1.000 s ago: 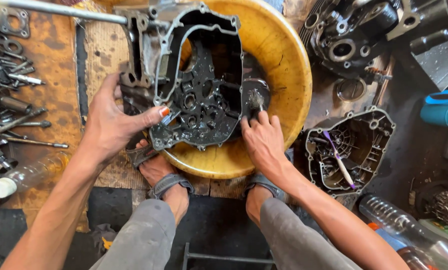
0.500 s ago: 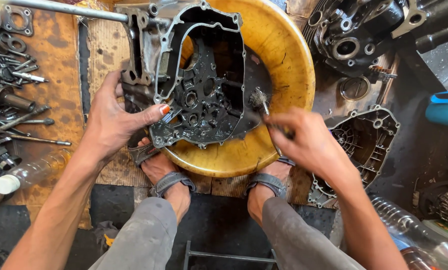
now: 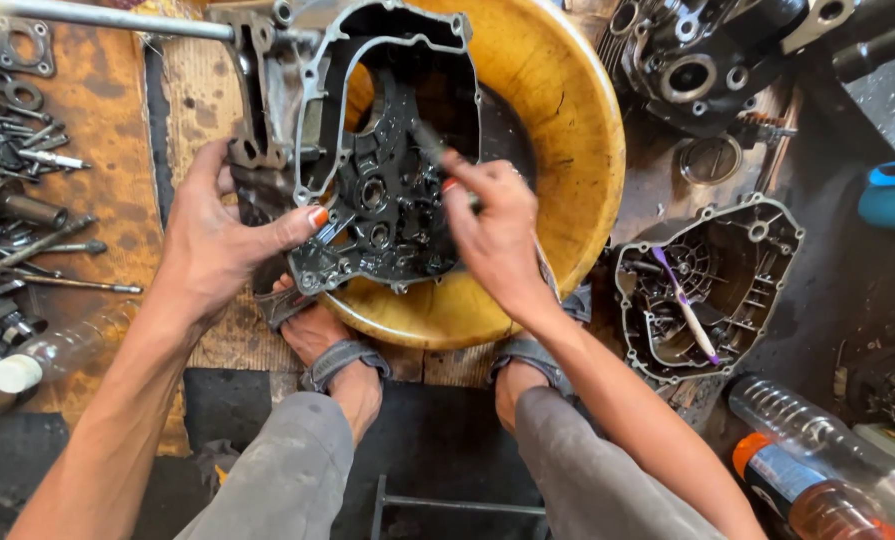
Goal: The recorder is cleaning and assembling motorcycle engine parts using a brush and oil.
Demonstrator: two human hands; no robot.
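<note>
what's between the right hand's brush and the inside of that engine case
Nothing visible: the right hand already has the brush tip inside the engine case, which the left hand steadies over the yellow basin.

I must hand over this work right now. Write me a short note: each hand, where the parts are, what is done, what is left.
Left hand: grips the lower left edge of the engine case, propped in the yellow basin.
Right hand: holds a small brush inside the case.
Second cover lies to the right, a toothbrush in it.
Done: cannot tell how much is cleaned.
Left: likely the case interior.
</note>
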